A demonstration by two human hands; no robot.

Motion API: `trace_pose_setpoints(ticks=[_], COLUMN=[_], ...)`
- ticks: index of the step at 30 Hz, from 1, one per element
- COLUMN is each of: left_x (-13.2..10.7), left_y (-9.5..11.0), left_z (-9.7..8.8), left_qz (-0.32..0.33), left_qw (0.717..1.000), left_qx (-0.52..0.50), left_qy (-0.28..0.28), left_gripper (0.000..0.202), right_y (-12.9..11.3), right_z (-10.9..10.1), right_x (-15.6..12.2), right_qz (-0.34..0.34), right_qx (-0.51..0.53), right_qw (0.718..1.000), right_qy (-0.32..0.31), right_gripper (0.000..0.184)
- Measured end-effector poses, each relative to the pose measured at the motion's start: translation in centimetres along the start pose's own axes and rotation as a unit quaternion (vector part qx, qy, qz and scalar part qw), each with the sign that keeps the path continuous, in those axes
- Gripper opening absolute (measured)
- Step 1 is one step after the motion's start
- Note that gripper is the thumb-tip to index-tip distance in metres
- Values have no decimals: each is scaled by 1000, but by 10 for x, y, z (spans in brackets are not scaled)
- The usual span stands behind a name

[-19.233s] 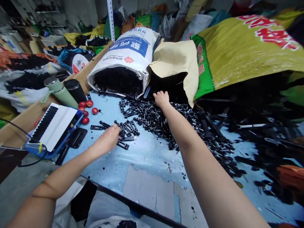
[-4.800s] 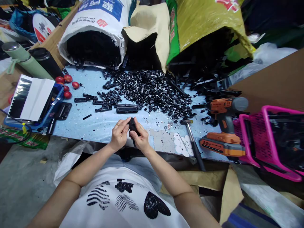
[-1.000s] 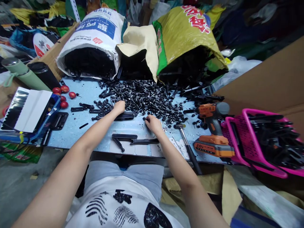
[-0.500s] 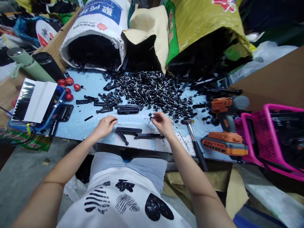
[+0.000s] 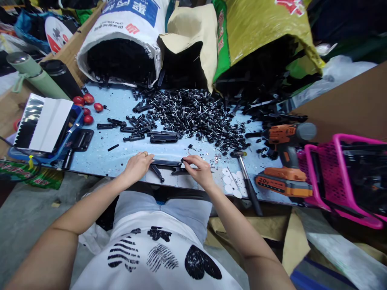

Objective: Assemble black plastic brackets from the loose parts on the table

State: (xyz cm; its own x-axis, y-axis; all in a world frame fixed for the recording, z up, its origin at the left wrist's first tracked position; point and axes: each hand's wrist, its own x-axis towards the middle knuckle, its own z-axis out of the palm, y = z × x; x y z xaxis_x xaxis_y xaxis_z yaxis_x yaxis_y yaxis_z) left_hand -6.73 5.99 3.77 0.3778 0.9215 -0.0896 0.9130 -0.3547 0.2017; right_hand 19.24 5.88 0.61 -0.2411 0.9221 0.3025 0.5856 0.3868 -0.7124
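Note:
A black hinged arm assembly (image 5: 166, 163) lies along the front of the blue work surface, its short link (image 5: 157, 173) angled toward me. My left hand (image 5: 137, 168) is closed, with its fingertips pinched together at the assembly's left end; whatever lies between them is hidden. Between thumb and finger, my right hand (image 5: 198, 171) pinches a small black-headed pin (image 5: 182, 160) at the assembly's right part. This hand covers some of the black pieces underneath. A single similar pin (image 5: 191, 147) rests just behind it.
Behind my hands spreads a big heap of black-headed pins (image 5: 193, 112), with black links (image 5: 137, 127) to its left. A hammer (image 5: 246, 177), an orange cordless drill (image 5: 286, 161) and a pink basket (image 5: 325, 177) stand right. Open sacks (image 5: 121, 34) line the back.
Both hands have come in to the hinged assembly, the left moving right and the right moving left and nearer me. One black-headed pin now lies behind the right hand.

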Motion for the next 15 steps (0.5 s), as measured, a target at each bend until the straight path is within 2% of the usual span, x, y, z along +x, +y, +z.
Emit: trace_pose_setpoints(ticks=[4,10,15], left_x=[0,-2,-5], left_y=[-4,-11,-13], left_z=[6,12,25], left_qz=[-5,24,13], left_qw=[1000,998,999], left_qx=[24,56,49], left_qy=[10,3,3], left_gripper=[34,37,39], right_y=[3,19,37], right_z=[4,10,18], right_x=[-4,-14,-24], right_qz=[-22,-140,-149], right_qx=[-59,-151,-128], right_qw=[998,979,980], right_qy=[6,1,-22], right_gripper=[27,25,33])
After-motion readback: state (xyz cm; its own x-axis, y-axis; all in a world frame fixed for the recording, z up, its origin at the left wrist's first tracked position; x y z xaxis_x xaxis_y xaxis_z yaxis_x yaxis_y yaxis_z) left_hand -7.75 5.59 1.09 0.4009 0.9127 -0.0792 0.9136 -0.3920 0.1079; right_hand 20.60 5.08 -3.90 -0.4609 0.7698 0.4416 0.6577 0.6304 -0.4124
